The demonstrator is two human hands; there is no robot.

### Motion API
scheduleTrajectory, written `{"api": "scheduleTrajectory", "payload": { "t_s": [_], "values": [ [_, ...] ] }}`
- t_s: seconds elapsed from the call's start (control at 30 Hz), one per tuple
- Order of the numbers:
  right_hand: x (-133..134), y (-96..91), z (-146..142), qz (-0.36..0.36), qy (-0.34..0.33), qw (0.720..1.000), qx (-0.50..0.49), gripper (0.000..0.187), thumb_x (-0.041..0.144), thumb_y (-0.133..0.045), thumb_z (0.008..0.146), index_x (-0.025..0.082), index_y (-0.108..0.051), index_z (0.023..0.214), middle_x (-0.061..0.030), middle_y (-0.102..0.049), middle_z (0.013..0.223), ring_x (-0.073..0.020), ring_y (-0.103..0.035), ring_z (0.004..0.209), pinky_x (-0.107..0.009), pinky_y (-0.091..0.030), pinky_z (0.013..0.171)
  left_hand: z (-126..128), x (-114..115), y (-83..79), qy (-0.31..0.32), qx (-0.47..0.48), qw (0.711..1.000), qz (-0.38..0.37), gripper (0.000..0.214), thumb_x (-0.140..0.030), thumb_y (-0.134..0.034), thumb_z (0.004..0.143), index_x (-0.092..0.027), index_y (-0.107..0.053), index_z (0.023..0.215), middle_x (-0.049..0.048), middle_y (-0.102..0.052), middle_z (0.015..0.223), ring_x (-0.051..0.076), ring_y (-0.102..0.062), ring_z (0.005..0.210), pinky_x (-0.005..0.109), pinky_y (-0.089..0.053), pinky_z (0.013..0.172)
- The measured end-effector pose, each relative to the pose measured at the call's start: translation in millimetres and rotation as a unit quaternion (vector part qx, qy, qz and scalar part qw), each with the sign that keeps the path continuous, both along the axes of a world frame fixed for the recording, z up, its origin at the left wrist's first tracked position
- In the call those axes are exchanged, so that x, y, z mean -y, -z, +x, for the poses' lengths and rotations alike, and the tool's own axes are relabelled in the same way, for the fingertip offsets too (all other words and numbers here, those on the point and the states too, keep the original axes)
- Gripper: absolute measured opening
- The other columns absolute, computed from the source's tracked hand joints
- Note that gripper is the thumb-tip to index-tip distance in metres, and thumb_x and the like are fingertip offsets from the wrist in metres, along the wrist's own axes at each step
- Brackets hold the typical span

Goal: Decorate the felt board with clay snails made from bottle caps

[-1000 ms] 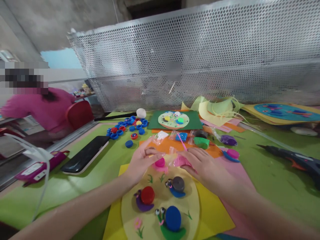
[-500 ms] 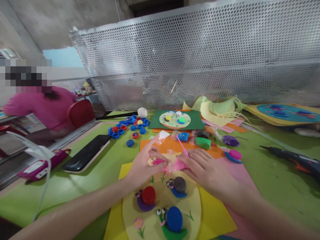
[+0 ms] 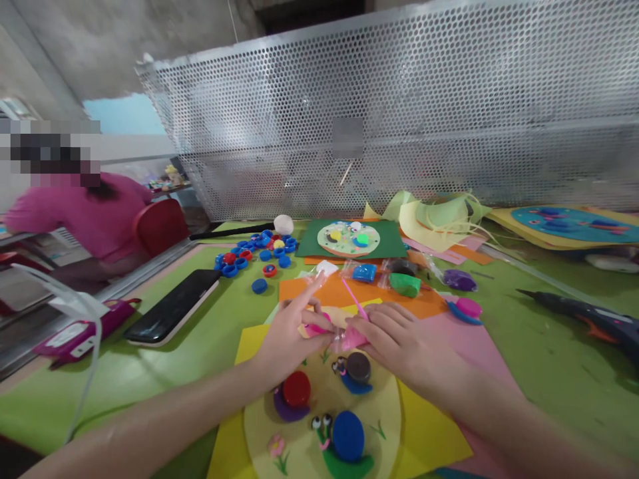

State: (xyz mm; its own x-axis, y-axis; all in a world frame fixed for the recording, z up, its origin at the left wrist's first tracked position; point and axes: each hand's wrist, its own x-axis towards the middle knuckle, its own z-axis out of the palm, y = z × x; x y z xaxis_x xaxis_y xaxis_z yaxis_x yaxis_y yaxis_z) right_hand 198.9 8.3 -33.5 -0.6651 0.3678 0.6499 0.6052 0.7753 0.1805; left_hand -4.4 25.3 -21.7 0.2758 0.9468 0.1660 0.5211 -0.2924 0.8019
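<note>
My left hand [image 3: 292, 332] pinches a small pink piece of clay with its thumb and fingers, forefinger stretched forward. Close beside it, my right hand [image 3: 394, 339] grips a pink lump of clay in a clear bag [image 3: 352, 338], with a thin pink stick [image 3: 353, 297] rising from it. Both hands hover over the far edge of a pale yellow oval board [image 3: 319, 426] that carries three clay snails with bottle-cap shells: red [image 3: 296, 390], grey [image 3: 358, 368] and blue [image 3: 347, 436]. The board lies on yellow paper [image 3: 424, 426].
Several blue and red bottle caps [image 3: 259, 253] lie at the back left. Bagged clay lumps, blue [image 3: 364, 272], green [image 3: 404, 284] and purple [image 3: 458, 279], sit behind my hands. A black phone [image 3: 172, 306] lies left, a glue gun [image 3: 589, 319] right. A person in pink [image 3: 84, 213] sits far left.
Both hands have drawn closer together around the pink clay and bag. The left thumb and fingers have closed on a pink piece, and the pink stick has tilted a little leftward.
</note>
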Motion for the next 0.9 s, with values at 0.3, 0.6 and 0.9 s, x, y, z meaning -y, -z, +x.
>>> {"api": "scheduleTrajectory", "payload": {
  "t_s": [0.3, 0.6, 0.9],
  "values": [
    [-0.3, 3.0, -0.7, 0.003, 0.000, 1.000, -0.004, 0.022, 0.008, -0.045, 0.086, 0.008, -0.056, 0.105, -0.0101, -0.063, 0.083, -0.0218, -0.060, 0.084, -0.037, -0.053, 0.072, -0.9, 0.9, 0.6, -0.004, 0.018, 1.000, 0.001, 0.064, -0.024, -0.074, 0.064, -0.027, -0.051, 0.124, -0.0021, -0.070, 0.069, 0.027, -0.058, 0.097, 0.039, -0.031, 0.093],
    [0.6, 5.4, 0.0, -0.012, 0.006, 1.000, 0.000, 0.022, 0.008, -0.041, 0.087, 0.009, -0.055, 0.104, -0.0099, -0.064, 0.086, -0.0209, -0.060, 0.085, -0.036, -0.052, 0.074, 1.0, 5.1, 3.9, 0.009, 0.010, 1.000, 0.019, 0.070, -0.021, -0.066, 0.073, -0.026, -0.036, 0.135, -0.0018, -0.070, 0.075, 0.025, -0.056, 0.097, 0.041, -0.028, 0.096],
    [-10.1, 4.5, 10.7, -0.040, 0.107, 0.993, -0.009, 0.022, 0.023, -0.044, 0.090, 0.013, -0.056, 0.105, -0.0105, -0.064, 0.089, -0.0223, -0.061, 0.085, -0.037, -0.052, 0.073, -5.0, -8.6, 2.3, -0.027, 0.208, 0.973, -0.094, 0.063, -0.030, -0.066, 0.075, -0.019, -0.041, 0.132, -0.0005, -0.068, 0.080, 0.020, -0.063, 0.088, 0.034, -0.044, 0.085]
  ]
}}
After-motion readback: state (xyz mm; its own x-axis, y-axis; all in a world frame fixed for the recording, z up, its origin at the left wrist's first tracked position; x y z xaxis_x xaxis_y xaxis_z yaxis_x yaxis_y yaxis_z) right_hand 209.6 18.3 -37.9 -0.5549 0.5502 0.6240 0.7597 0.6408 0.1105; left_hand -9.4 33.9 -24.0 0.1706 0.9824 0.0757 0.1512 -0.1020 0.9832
